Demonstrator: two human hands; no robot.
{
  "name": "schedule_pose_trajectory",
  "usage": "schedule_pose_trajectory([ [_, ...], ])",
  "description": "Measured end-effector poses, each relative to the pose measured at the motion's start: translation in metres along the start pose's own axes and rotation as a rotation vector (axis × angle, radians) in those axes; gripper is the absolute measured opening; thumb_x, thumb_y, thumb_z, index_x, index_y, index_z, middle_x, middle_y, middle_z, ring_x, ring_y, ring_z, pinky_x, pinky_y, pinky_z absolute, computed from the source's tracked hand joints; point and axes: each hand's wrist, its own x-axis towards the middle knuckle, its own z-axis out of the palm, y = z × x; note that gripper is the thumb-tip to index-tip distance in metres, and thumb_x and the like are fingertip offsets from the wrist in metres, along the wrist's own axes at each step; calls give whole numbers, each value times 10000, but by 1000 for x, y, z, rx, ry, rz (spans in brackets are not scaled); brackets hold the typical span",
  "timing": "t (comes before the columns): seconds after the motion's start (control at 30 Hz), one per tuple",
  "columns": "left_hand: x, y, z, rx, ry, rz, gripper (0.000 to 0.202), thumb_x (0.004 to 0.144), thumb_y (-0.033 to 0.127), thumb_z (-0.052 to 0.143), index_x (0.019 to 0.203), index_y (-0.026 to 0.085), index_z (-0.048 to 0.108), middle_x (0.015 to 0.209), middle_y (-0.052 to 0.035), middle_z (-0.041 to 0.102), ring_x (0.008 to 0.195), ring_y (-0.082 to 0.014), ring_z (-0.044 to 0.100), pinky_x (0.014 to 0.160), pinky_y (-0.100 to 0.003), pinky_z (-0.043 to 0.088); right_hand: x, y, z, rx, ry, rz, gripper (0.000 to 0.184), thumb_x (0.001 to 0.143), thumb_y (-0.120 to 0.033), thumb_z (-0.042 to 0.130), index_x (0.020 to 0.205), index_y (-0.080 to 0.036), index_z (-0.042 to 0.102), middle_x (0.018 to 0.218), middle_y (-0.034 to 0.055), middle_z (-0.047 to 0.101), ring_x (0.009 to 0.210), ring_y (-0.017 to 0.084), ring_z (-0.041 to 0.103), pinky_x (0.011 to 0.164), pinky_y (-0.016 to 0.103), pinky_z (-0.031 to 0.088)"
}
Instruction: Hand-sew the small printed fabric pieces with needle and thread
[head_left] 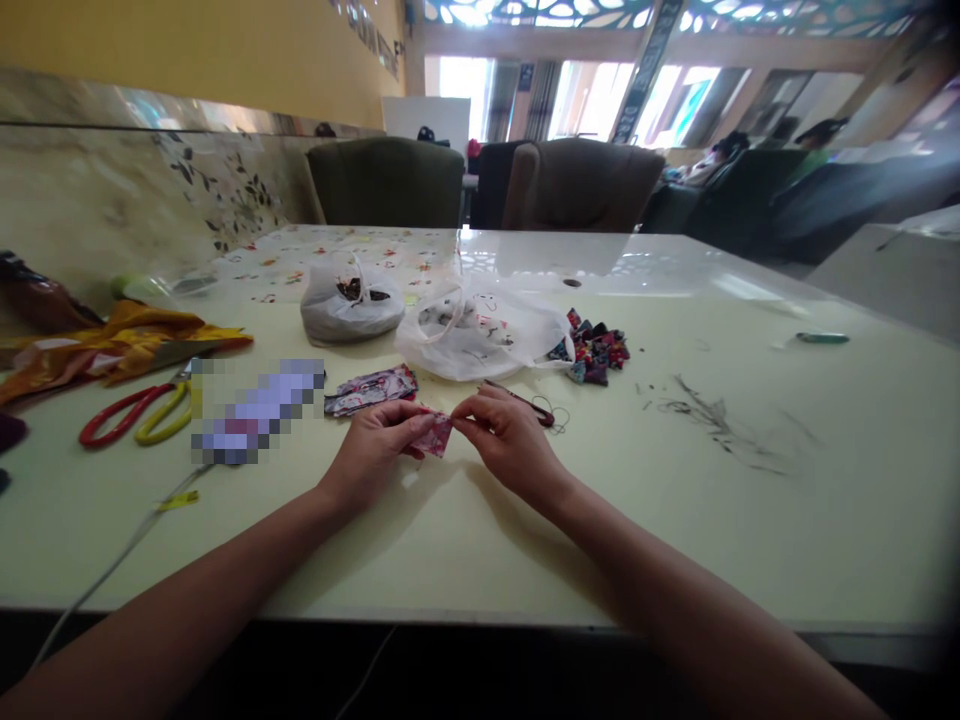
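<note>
We seem to be in a shared handwork room: cloth (435, 437) and scissors (154, 390) at our table (847, 530), chairs (386, 185) and people (726, 152) beyond.

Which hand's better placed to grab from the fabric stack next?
Left, probably. The left hand is right beside the fabric stack; the right hand is farther, beyond the pink patterned piece. Caveat: the left hand grips that piece, so it would have to free itself first.

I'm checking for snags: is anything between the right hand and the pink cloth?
Nothing visible. The right hand has its fingertips at the edge of the pink cloth, which the left hand holds. The cloth stack lies beyond, not between them.
</note>
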Motion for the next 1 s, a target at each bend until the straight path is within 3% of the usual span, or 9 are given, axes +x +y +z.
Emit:
schedule_pose_trajectory([
  [1.0, 0, 1, 1, 8, 22, -1, 271, 704, 377, 804, 864, 165, 753, 812, -48, 720, 669, -135, 607, 607, -246, 484, 0, -2, -1, 12, -12, 3, 112, 859, -121, 640, 765, -167, 683, 726, 0, 573, 670, 118, 517, 642, 238, 359],
])
